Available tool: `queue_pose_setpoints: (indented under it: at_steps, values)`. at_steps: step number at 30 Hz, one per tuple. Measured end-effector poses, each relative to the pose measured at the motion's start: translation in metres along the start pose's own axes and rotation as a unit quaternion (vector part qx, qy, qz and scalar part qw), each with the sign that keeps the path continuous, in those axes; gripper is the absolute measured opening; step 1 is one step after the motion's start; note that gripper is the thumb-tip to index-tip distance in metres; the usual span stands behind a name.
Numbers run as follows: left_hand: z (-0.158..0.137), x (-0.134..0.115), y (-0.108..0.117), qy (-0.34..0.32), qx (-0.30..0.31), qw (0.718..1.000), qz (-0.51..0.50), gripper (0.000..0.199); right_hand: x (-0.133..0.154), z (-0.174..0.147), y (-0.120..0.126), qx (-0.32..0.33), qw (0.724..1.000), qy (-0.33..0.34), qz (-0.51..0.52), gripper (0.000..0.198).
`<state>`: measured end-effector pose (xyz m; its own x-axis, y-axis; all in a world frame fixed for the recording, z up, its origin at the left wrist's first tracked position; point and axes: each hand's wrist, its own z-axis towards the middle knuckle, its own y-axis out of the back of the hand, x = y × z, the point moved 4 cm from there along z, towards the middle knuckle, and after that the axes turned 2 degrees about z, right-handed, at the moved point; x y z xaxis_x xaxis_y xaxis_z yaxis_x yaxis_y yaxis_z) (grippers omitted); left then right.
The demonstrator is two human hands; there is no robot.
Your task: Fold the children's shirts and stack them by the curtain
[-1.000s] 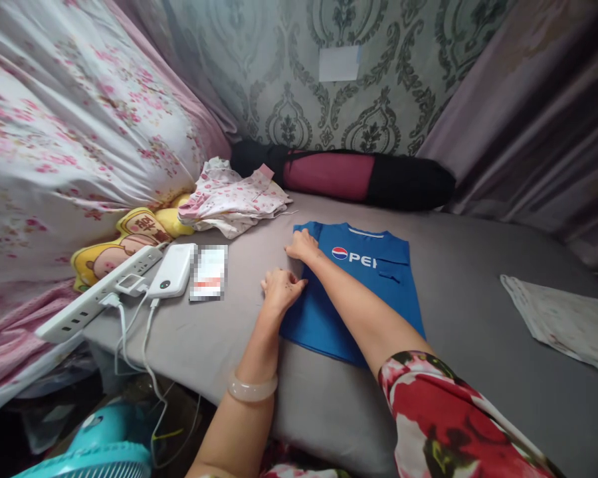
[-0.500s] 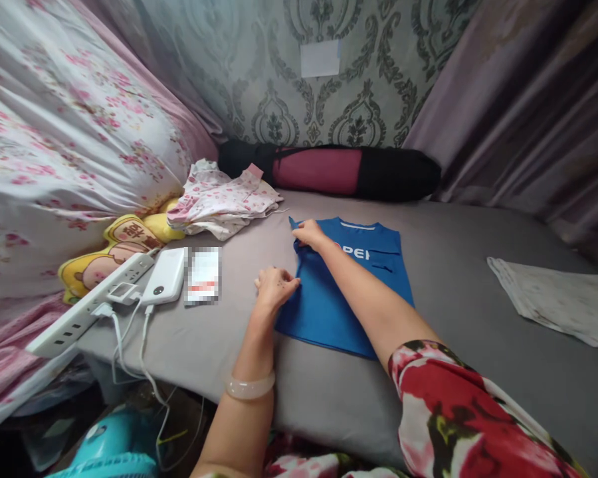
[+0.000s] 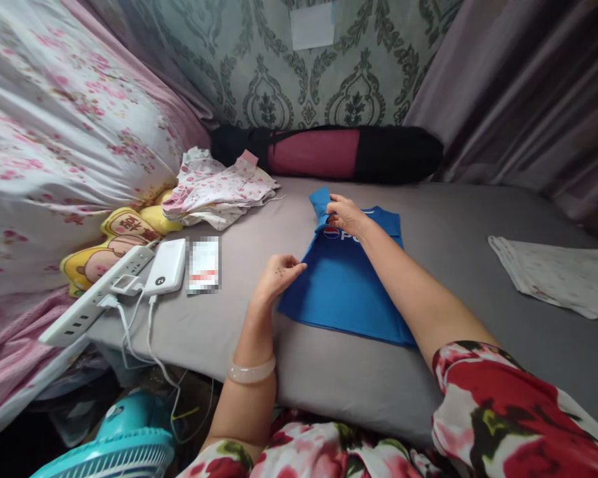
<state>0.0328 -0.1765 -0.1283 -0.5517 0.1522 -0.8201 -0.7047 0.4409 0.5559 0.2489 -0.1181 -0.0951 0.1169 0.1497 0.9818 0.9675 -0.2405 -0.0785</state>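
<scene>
A blue T-shirt (image 3: 349,285) with a round logo and white letters lies on the grey bed sheet, its collar toward the wall. My right hand (image 3: 346,216) is closed on the shirt's upper left part and lifts the sleeve there off the sheet. At the left side edge, my left hand (image 3: 280,273) pinches the fabric between thumb and fingers. My right forearm crosses over the shirt and hides part of the lettering and its right side.
Crumpled pink-and-white clothes (image 3: 219,189) lie at the back left. A power strip (image 3: 97,295), white power bank (image 3: 166,267) and yellow cushion (image 3: 112,249) sit at the left. A long black-and-maroon bag (image 3: 313,154) lies along the wall; folded pale cloth (image 3: 558,275) is at the right. A turquoise fan (image 3: 129,438) stands below.
My right hand has raised the shirt's left sleeve and drawn it to the right, folding it inward. My left hand still pinches the side edge. The view has tilted slightly downward.
</scene>
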Motion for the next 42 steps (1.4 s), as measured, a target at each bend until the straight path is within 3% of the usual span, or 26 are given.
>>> queue_pose_setpoints:
  at_steps: [6, 15, 23, 30, 36, 42]
  values:
    - [-0.003, -0.014, -0.012, -0.027, 0.045, 0.996, -0.068, 0.033, -0.004, -0.009, 0.02, -0.01, 1.0, -0.006, 0.011, 0.053]
    - [-0.007, -0.025, -0.027, -0.01, 0.095, 0.993, -0.075, 0.034, -0.015, -0.017, 0.041, -0.03, 0.999, -0.019, 0.009, 0.056]
    - [0.002, -0.027, -0.032, -0.113, -0.034, 0.991, 0.058, 0.023, -0.028, -0.024, 0.056, -0.053, 0.997, -0.042, -0.034, 0.066]
    - [-0.001, -0.029, -0.053, -0.25, -0.041, 0.954, 0.159, 0.024, -0.035, -0.04, 0.064, -0.101, 0.991, -0.039, -0.076, 0.071]
    - [-0.003, -0.023, -0.063, -0.248, -0.016, 0.943, 0.223, 0.033, -0.044, -0.051, 0.083, -0.189, 0.937, -0.05, -0.29, 0.079]
    - [-0.005, -0.024, -0.07, -0.256, -0.017, 0.935, 0.247, 0.035, -0.027, -0.025, 0.069, -0.157, 0.86, 0.065, -0.48, 0.043]
